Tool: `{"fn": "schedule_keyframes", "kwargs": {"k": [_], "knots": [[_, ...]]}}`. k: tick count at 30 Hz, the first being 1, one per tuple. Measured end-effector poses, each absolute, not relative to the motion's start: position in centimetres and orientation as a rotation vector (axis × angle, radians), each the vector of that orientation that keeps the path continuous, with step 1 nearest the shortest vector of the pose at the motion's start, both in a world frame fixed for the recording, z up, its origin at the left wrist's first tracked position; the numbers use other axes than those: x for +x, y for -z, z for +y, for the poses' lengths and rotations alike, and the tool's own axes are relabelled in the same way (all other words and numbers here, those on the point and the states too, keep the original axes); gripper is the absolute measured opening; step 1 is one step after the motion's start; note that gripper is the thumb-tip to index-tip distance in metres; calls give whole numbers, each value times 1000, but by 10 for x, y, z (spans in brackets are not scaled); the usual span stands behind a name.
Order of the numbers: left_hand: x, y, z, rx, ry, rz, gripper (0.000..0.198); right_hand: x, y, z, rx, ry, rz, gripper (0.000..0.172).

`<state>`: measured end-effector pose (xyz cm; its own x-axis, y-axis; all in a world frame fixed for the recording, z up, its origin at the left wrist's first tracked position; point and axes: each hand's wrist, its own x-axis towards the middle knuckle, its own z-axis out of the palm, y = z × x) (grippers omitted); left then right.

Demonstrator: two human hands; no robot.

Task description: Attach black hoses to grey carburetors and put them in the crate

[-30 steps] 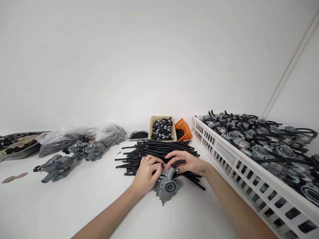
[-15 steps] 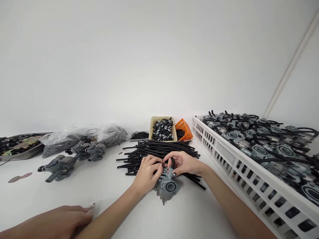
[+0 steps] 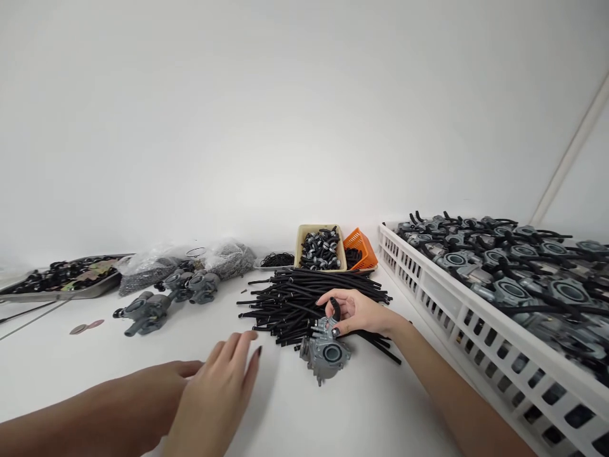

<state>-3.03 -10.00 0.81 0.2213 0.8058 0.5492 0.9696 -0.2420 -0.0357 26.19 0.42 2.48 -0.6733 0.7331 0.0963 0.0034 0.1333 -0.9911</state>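
A grey carburetor [image 3: 326,352] lies on the white table in front of a pile of black hoses [image 3: 304,295]. My right hand [image 3: 354,313] rests on top of it, fingers pinched on a short bent black hose [image 3: 335,309] at its top. My left hand [image 3: 221,387] hovers to the left of the carburetor, apart from it, fingers stretched out and holding nothing. Another person's hand and forearm [image 3: 143,393] reach in from the lower left, partly under my left hand.
A white slotted crate [image 3: 457,311] full of carburetors with hoses fills the right. Behind the pile stand a beige box of clips [image 3: 321,247], an orange basket [image 3: 360,244] and black rings [image 3: 276,259]. Loose carburetors [image 3: 145,312], plastic bags [image 3: 147,266] and a metal tray [image 3: 61,289] lie left.
My left hand let go of the carburetor and drew back to the left, opening. The other person's arm came in further from the lower left. The view shifted slightly.
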Motion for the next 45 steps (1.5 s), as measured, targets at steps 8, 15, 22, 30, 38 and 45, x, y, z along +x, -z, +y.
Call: {"fn": "schedule_keyframes", "kwargs": {"k": [8, 15, 22, 30, 38, 45], "knots": [[-78, 11, -95, -2145, -106, -1942, 39, 262, -23, 4, -694, -1608, -1824, 56], [-67, 4, -94, -2492, 246, -2237, 24, 262, -29, 2, -718, -1640, -1809, 58], [13, -41, -59, -2884, 884, -1747, 22, 261, -28, 3, -688, -1600, -1833, 57], [47, -15, -32, -2962, 1340, -1608, 29, 266, -29, 4, -680, -1668, -1798, 41], [39, -12, -45, -2976, 1044, -1414, 50, 274, -27, 4, -588, -1708, -1762, 40], [43, -11, -44, -2910, 1091, -1534, 45, 270, -27, 5, -675, -1634, -1749, 47]]}}
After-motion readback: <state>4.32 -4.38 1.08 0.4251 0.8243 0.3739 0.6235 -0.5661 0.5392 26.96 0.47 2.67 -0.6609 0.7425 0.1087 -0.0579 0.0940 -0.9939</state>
